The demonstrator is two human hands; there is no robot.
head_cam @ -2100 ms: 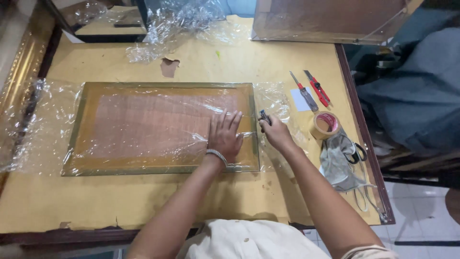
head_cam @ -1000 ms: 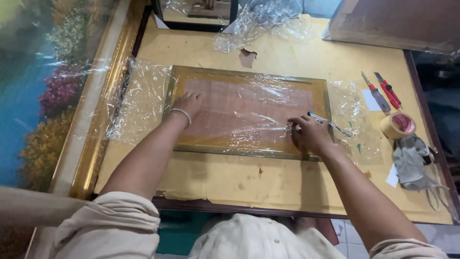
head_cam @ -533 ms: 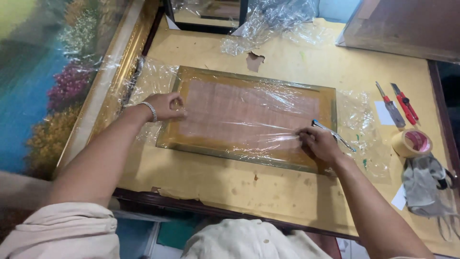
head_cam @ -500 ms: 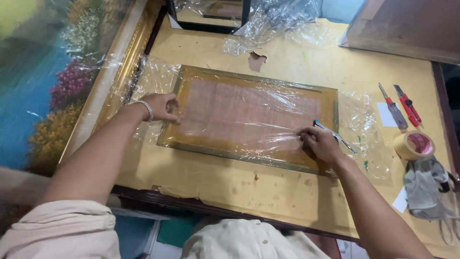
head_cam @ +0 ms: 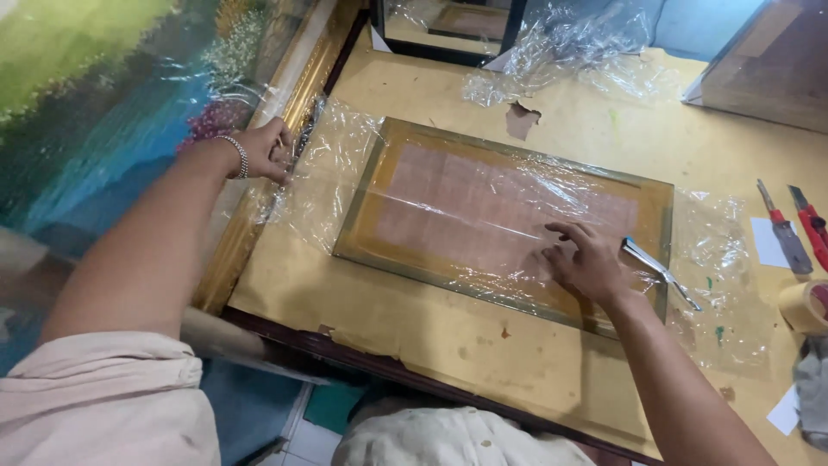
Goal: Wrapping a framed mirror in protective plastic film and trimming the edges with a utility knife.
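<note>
The right hand [head_cam: 588, 259] lies flat, fingers spread, on the frame [head_cam: 504, 216] on the bench [head_cam: 431, 332], a metal tool [head_cam: 660, 270] just beside it. The frame looks stiff; its plastic wrap [head_cam: 332, 173] looks thin and slippery, best pinched at the loose edge, where the left hand [head_cam: 266, 151] clenches it.

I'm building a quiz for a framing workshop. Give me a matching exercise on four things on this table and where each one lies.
1 left hand
2 right hand
3 tape roll
4 utility knives

a flat on the wrapped frame
b at the plastic film's left edge, by the gilt picture frame
c far right edge, nearest the person
d far right, beyond the tape

Pairs: 1-b, 2-a, 3-c, 4-d
</note>
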